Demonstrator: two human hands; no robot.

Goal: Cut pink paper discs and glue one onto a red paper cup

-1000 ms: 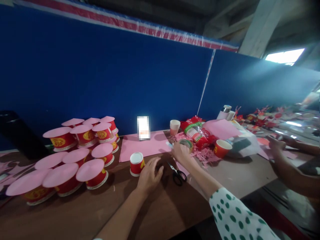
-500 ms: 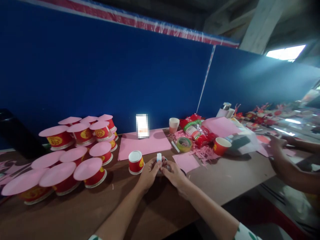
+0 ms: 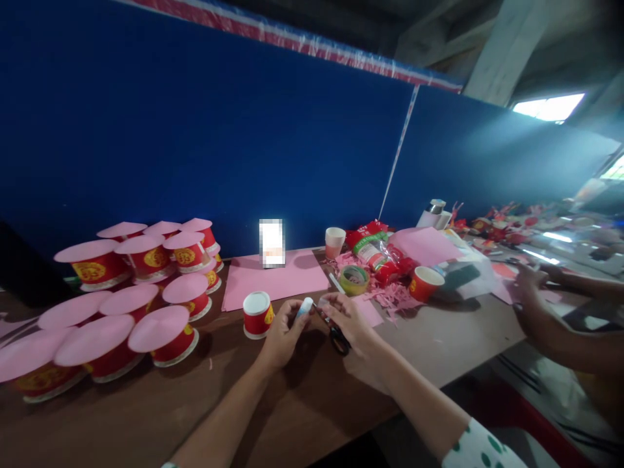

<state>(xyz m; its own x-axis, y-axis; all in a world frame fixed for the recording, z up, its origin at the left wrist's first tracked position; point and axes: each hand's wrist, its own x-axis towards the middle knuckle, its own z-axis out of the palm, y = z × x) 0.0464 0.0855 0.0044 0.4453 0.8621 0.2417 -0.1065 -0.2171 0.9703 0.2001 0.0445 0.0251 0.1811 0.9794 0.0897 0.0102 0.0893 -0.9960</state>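
My left hand (image 3: 283,335) is closed around a small glue stick (image 3: 305,307), its white end pointing up and away. Just to the right, my right hand (image 3: 355,328) pinches a small pale piece that looks like the glue stick's cap (image 3: 324,303); the fingers partly hide it. Black-handled scissors (image 3: 338,339) lie on the table below the right fingers. An upside-down red paper cup (image 3: 257,317) with a white base and a gold emblem stands beside my left hand.
Several red cups topped with pink paper cones (image 3: 158,328) crowd the left. Behind my hands lie pink sheets (image 3: 273,283) and a bright phone-like screen (image 3: 272,242). Tape (image 3: 354,279), shredded pink paper (image 3: 392,294) and an orange cup (image 3: 426,284) are right. Another person's hands (image 3: 529,283) are far right.
My hands have moved apart, the right one going right with the small pale piece. The glue stick has tilted in my left hand. The scissors show more now. The view has shifted slightly.
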